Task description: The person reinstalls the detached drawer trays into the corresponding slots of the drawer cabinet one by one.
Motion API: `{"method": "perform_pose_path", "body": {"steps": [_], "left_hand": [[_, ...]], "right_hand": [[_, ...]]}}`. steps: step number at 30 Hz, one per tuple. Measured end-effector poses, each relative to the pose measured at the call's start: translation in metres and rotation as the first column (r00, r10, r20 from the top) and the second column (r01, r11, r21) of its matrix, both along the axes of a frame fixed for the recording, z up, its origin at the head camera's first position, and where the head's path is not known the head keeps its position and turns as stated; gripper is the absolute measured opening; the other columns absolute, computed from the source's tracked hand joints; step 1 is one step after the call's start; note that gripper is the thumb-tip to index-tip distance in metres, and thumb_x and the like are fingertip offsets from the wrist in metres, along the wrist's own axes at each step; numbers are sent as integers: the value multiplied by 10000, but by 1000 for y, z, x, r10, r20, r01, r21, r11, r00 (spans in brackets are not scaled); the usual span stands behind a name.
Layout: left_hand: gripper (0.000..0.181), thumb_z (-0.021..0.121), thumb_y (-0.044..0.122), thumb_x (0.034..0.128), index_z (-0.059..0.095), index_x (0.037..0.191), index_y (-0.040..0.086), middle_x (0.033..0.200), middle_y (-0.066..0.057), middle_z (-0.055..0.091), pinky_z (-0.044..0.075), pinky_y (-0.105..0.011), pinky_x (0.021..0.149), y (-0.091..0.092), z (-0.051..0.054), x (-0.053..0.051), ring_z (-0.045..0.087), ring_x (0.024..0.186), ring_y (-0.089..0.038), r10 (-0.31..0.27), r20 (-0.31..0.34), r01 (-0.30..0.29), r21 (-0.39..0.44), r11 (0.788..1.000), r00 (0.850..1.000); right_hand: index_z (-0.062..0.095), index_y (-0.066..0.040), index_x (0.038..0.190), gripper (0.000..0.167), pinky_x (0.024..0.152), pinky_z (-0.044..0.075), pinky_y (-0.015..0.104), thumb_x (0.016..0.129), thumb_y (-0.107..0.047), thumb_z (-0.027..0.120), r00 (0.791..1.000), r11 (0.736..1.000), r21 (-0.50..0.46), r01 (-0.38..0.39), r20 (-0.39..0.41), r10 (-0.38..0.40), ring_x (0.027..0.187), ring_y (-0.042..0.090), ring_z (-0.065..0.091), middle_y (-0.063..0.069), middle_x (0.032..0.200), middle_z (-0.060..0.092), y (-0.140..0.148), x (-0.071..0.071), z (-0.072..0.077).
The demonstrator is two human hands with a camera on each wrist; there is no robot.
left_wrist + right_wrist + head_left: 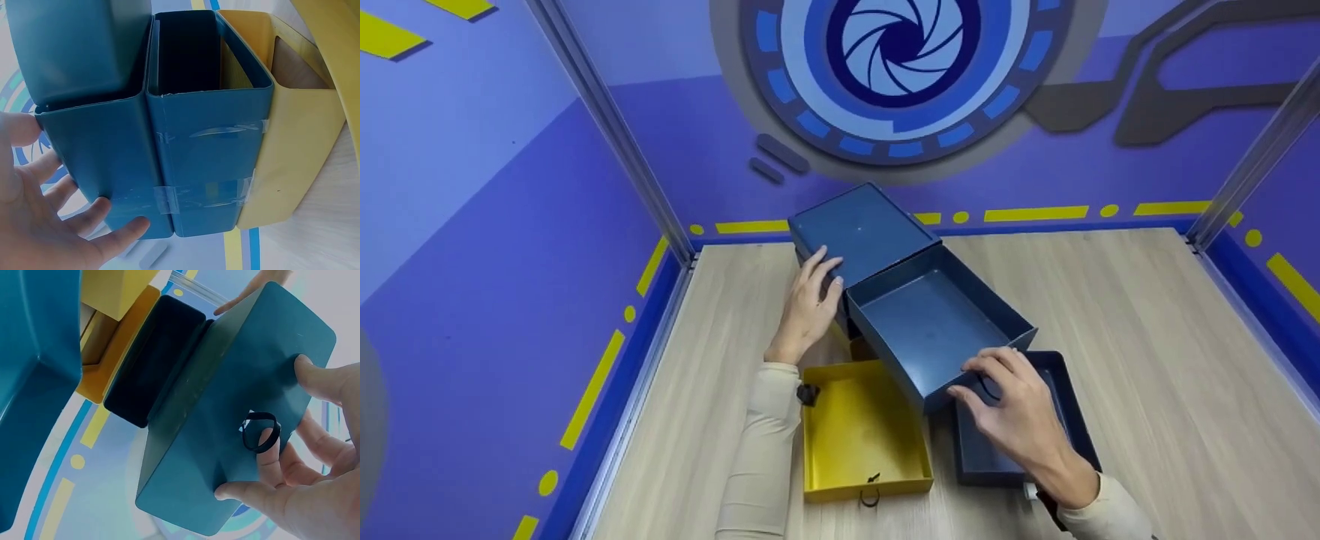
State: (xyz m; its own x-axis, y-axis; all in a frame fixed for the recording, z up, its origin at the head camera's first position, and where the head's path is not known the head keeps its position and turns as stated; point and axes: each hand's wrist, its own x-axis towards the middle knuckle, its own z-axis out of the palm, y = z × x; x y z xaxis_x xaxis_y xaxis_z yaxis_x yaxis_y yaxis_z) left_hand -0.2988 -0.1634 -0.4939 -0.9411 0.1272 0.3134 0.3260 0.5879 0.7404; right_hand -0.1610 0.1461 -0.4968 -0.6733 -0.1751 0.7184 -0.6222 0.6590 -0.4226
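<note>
The top blue casing [862, 229] of a taped stack has a blue drawer [934, 319] sticking far out of it. My left hand [810, 304] lies on the casing's left part; in the left wrist view that hand [62, 208] has its fingers spread against the casing [101, 163]. At the drawer's front is my right hand [1020, 405]. In the right wrist view one finger of the right hand [315, 467] is hooked in the black ring [261, 433], with thumb and other fingertips against the drawer front [225, 399]. The drawer's inside looks bare.
A yellow drawer [866, 435] with a black ring lies on the table [1147, 360] near the left forearm. Another blue drawer [1072, 397] lies partly under the right hand. Below the top casing are another blue casing [208, 112] and a yellow one [292, 135]. Patterned walls [547, 187] surround the table.
</note>
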Motion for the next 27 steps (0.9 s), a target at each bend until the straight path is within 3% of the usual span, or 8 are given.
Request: {"method": "perform_pose_path", "body": {"steps": [9, 16, 27], "left_hand": [[460, 472, 342, 1134, 541, 1564, 192, 1760, -22, 295, 281, -575, 1298, 0, -1, 1, 291, 1624, -305, -10, 4, 10, 11, 1000, 1000], [451, 479, 323, 1133, 549, 1557, 187, 1755, -26, 307, 286, -564, 1300, 0, -2, 1, 301, 1620, -302, -10, -8, 10, 13, 1000, 1000], [451, 475, 324, 1136, 550, 1557, 182, 1755, -30, 308, 283, -548, 1305, 1, -1, -1, 300, 1620, -296, -11, -10, 11, 10, 1000, 1000]], "right_hand": [[770, -75, 964, 379, 860, 500, 286, 669, -56, 1007, 1000, 1000, 28, 3, 23, -4, 952, 191, 645, 45, 1005, 702, -5, -5, -7], [773, -88, 970, 341, 799, 530, 352, 712, -92, 996, 997, 1000, 29, 3, 80, -5, 933, 168, 631, 27, 997, 690, -9, -15, -13], [777, -84, 1005, 312, 822, 559, 395, 766, -133, 971, 991, 999, 32, -8, 134, 4, 961, 187, 629, 39, 1014, 682, -17, -28, -12]]}}
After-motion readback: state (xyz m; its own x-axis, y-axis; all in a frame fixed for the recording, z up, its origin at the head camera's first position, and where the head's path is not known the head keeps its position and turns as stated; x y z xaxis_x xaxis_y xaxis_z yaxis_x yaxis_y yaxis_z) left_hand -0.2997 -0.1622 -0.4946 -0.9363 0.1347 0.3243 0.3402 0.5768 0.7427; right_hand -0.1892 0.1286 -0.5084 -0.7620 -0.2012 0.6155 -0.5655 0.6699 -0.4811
